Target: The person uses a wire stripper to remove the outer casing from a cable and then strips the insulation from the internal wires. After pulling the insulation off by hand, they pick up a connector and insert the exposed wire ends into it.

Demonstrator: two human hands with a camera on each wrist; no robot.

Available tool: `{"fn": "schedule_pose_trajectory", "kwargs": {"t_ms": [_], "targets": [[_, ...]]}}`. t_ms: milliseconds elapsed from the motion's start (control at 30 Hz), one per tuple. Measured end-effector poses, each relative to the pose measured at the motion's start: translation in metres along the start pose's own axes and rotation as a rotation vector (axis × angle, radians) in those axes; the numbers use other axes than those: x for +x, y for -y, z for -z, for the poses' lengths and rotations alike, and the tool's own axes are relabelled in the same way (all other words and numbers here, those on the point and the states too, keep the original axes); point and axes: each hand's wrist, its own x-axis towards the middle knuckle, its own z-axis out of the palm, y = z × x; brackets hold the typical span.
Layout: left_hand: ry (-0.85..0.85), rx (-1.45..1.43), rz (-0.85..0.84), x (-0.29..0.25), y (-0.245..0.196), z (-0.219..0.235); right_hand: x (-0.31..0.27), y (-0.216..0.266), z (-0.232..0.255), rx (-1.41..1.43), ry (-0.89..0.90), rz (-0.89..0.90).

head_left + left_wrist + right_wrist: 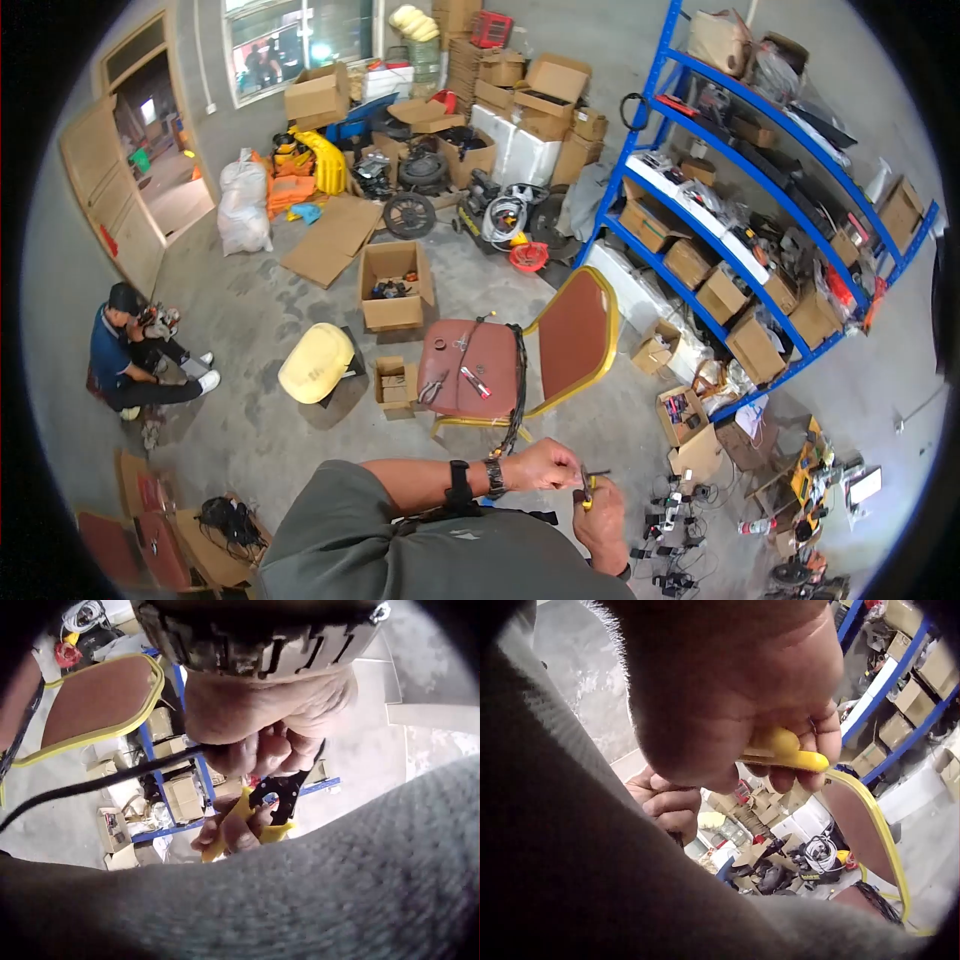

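Observation:
My left hand pinches a black cable, whose length trails off toward the chair side in the left wrist view. Close beside it, my right hand grips wire strippers with yellow handles and a flat black head. The fingers of the right hand wrap the handles, and the black head reaches up to the left fingertips. One yellow handle sticks out of the right palm in the right wrist view. Where the cable meets the tool is hidden behind the left fingers.
A red-brown chair ahead carries pliers, a red-and-white item and a bundle of black cable. Cardboard boxes and a yellow-topped stool stand beyond. Blue shelving rises at right; chargers and cords lie below. A person sits at left.

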Motion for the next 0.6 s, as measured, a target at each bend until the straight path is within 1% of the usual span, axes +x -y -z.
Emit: {"fn": "schedule_pose_trajectory", "kwargs": {"t_ms": [100, 200, 233, 300, 333, 400, 433, 533, 600], "targets": [[-0.118, 0.272, -0.048, -0.002, -0.002, 0.002, 0.002, 0.02, 0.009, 0.049, 0.194, -0.338], [-0.203, 0.531, -0.13, -0.003, 0.005, 0.008, 0.006, 0.025, 0.011, 0.055, 0.296, -0.42], [-0.23, 0.545, -0.152, -0.003, 0.004, 0.007, 0.007, 0.022, 0.008, 0.045, 0.357, -0.462], [-0.296, 0.564, -0.201, -0.007, 0.003, 0.004, 0.013, 0.028, 0.011, 0.03, 0.408, -0.477], [-0.293, 0.529, -0.177, -0.007, 0.004, 0.005, 0.015, 0.03, 0.011, 0.022, 0.438, -0.479], [-0.3, 0.457, -0.128, -0.01, 0.007, 0.009, 0.012, 0.032, 0.006, 0.006, 0.369, -0.408], [-0.289, 0.389, -0.058, -0.01, 0.01, 0.012, 0.009, 0.032, 0.003, -0.001, 0.339, -0.37], [-0.22, 0.315, 0.017, -0.016, 0.006, 0.015, 0.001, 0.024, -0.01, 0.01, 0.289, -0.308], [-0.166, 0.174, 0.054, -0.019, 0.004, 0.015, -0.001, 0.022, -0.012, -0.03, 0.189, -0.247]]}}
